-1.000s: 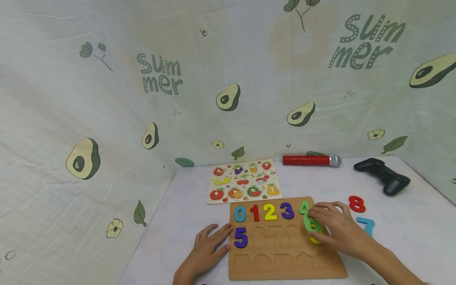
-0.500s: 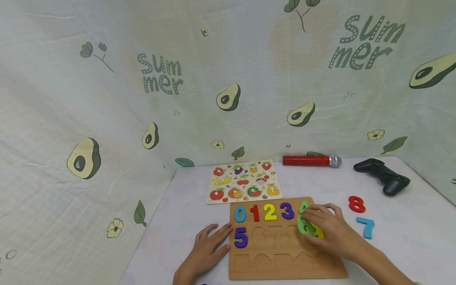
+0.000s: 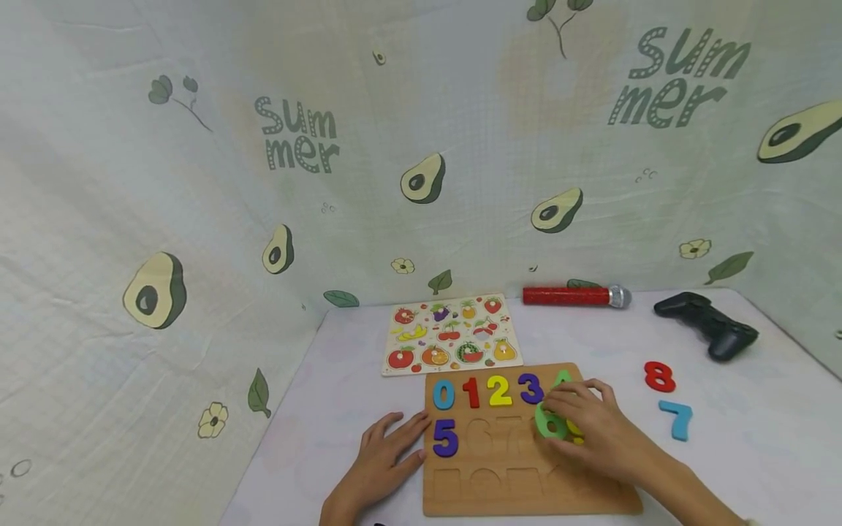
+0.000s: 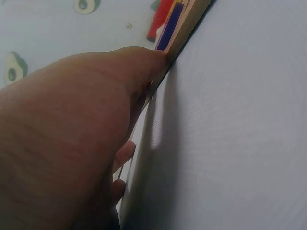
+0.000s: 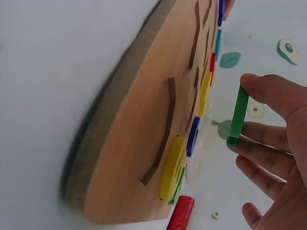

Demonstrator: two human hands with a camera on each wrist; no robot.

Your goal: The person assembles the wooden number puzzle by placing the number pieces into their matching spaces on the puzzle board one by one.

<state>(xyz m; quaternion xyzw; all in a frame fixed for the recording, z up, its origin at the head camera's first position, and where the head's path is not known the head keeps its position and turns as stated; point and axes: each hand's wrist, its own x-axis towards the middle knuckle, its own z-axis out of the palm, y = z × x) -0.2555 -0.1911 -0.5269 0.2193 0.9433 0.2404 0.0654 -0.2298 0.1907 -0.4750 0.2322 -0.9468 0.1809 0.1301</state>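
Note:
My right hand pinches a green number 6 between thumb and fingers, above the wooden number board. In the right wrist view this piece is seen edge-on, raised off the board. Beneath that hand a yellow number 9 sits at the board's right side, partly hidden in the head view. My left hand lies beside the board with its fingers spread, thumb and fingertips touching the left edge. Numbers 0 to 3 fill the top row with a green 4; a purple 5 starts the second row.
A red 8 and a blue 7 lie on the table right of the board. Behind are a fruit puzzle board, a red microphone and a black game controller. A printed cloth hangs at the back.
My right hand has moved left across the board with the green 6, away from the yellow 9. The blue 7, partly covered before, now shows fully. The left hand stays put.

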